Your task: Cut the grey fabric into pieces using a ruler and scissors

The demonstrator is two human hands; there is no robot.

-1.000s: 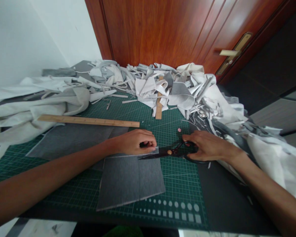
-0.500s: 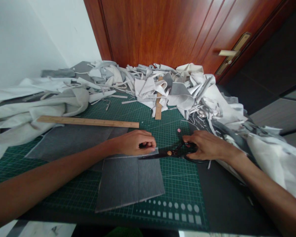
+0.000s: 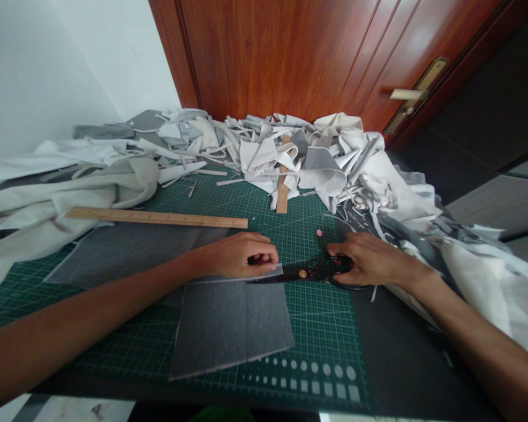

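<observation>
Grey fabric (image 3: 235, 328), left hand (image 3: 245, 254) clenched on its far edge, right hand (image 3: 372, 259) (gripping scissors (image 3: 303, 274))

Mat (image 3: 321, 337) left to center, cloth (image 3: 233, 328) on it lower center; scissors (image 3: 303, 274) at cloth's top edge; one ruler (image 3: 158, 217) center left; scraps (image 3: 259, 155) upper center, door (image 3: 268, 58) behind.

Black scissors (image 3: 303, 274) point left along the far edge of flat gray fabric (image 3: 235, 328).

It's a cutting workroom — gridded mat (image 3: 321, 340), scissors (image 3: 303, 274), cloth scraps (image 3: 325, 179).
</observation>
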